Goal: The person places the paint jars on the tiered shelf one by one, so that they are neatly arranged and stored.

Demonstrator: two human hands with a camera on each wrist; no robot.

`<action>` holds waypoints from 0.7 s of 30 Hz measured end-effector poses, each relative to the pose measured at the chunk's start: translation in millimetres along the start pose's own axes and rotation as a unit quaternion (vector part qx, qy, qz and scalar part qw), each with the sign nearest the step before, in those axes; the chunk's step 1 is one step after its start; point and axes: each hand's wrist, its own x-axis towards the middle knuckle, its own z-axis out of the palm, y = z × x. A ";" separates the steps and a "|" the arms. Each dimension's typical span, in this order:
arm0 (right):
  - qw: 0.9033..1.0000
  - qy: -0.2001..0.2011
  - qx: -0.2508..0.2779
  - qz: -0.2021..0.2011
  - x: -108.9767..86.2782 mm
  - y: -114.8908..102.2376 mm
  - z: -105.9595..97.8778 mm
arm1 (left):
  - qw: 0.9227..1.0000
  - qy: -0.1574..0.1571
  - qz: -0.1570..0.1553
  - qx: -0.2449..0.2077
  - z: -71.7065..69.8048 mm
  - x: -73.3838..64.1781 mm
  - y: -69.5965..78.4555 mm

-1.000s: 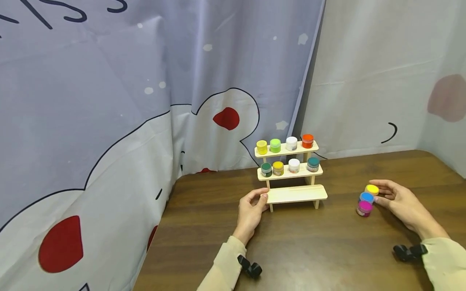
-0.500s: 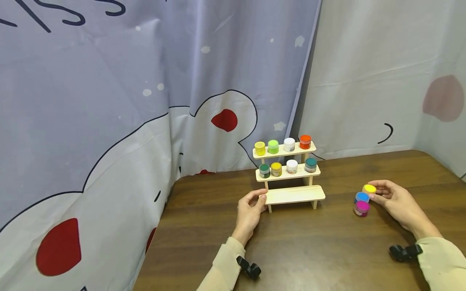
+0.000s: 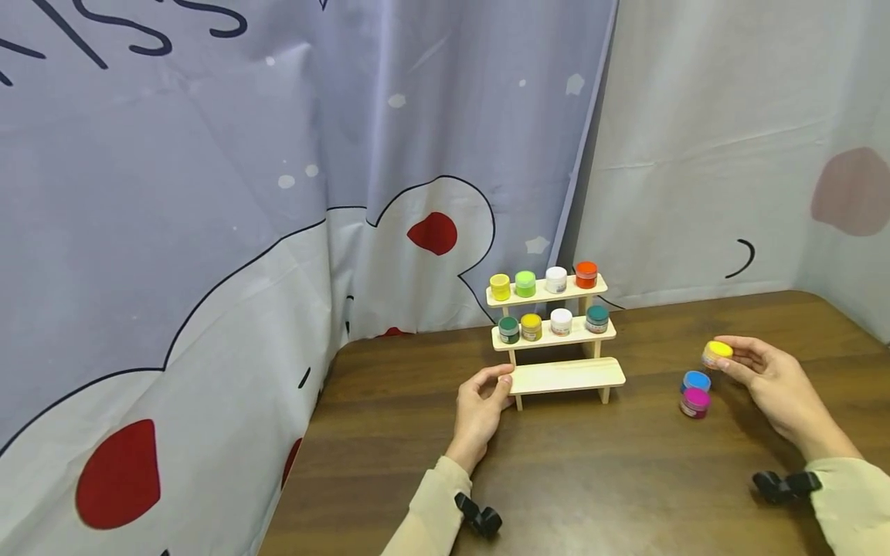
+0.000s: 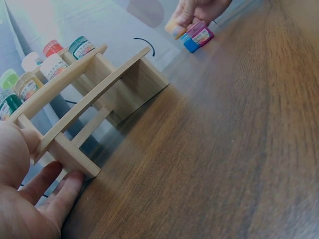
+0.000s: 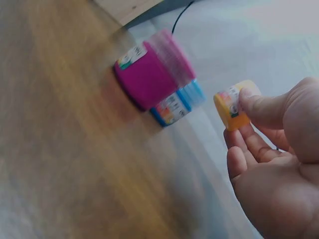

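Note:
My right hand (image 3: 775, 386) pinches a small yellow paint jar (image 3: 718, 353) between thumb and fingers, lifted off the table. Just left of and below it, a blue paint jar (image 3: 695, 382) and a magenta paint jar (image 3: 695, 403) stand side by side on the wood. With thumb and fingers, my left hand (image 3: 480, 405) holds the left end of the lowest step of a three-tier wooden display rack (image 3: 566, 376). In the left wrist view its thumb lies at the step, with other fingers by the leg (image 4: 75, 158). That lowest step is bare.
On the rack's top step stand yellow, light green (image 3: 524, 283), white and red-orange (image 3: 586, 275) jars. The middle step bears dark green (image 3: 509, 330), ochre, white and teal (image 3: 596, 319) jars. A printed curtain (image 3: 431, 116) hangs behind the brown table (image 3: 591, 479).
My right hand has raised the yellow jar off the table and away from the blue one. The left hand stays on the rack. The head view shifts slightly.

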 end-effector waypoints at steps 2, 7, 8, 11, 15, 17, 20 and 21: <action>1.000 0.001 0.015 -0.006 0.6 -5.3 -1.7 | 1.000 0.000 -0.003 0.001 0.9 0.0 -0.1; 0.998 0.012 0.058 -0.011 5.9 -24.6 -2.8 | 1.000 0.005 -0.004 0.004 1.0 0.3 0.5; 0.997 0.014 0.079 -0.009 7.6 -29.3 -2.4 | 1.000 0.006 -0.003 0.004 0.8 0.4 1.3; 0.991 0.021 0.129 -0.002 11.3 -42.9 -1.2 | 1.000 0.006 -0.003 0.001 0.2 1.4 2.9; 0.987 0.022 0.160 0.000 13.5 -56.5 1.3 | 1.000 0.008 -0.003 -0.001 0.5 1.8 3.5; 0.990 0.021 0.138 -0.001 13.8 -62.5 1.0 | 1.000 0.008 -0.003 0.000 0.7 1.2 2.5; 0.997 0.023 0.071 0.005 11.3 -72.2 -0.6 | 1.000 0.005 -0.003 0.000 1.2 -1.2 0.6; 0.998 0.025 0.052 0.008 10.2 -75.7 -0.4 | 1.000 0.003 -0.005 0.001 1.3 -2.2 -0.2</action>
